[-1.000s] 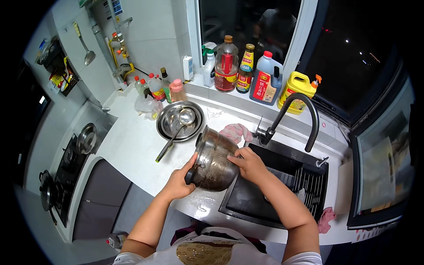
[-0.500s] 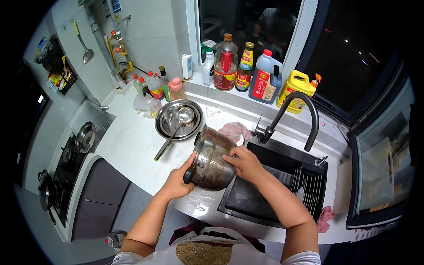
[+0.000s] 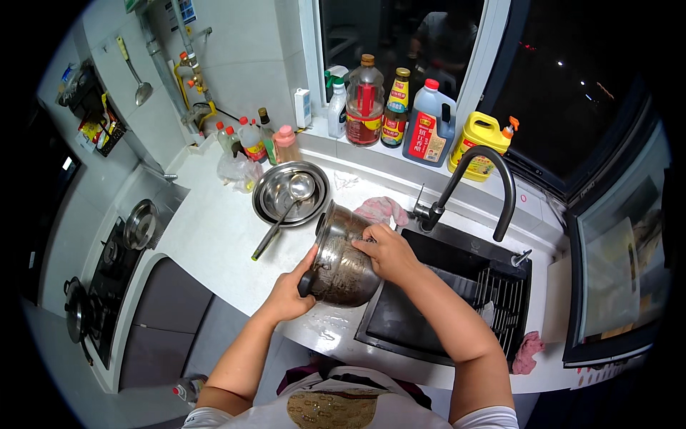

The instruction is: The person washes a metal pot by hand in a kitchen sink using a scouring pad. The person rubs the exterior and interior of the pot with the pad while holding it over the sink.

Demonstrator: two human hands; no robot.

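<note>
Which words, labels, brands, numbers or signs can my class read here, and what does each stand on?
I won't copy out wording or brands, but print shows here:
Blue-grey jug: large characters on a red-and-white label.
Tall brown-capped bottle: label, fine print too small.
Dark yellow-capped bottle: labels, fine print too small.
Yellow jug: label, fine print too small.
Wall sheet: too small to read.
Pot: no print visible.

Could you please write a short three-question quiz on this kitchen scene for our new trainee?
1. True or false: the metal pot stands upright on its base.
2. What rests in the nested metal bowls? A) a sponge B) a ladle C) a knife
3. Which of the person's hands is nearer the black faucet?

Key:
1. False; it is tilted, with its rim toward the left.
2. B
3. The right hand.
</note>
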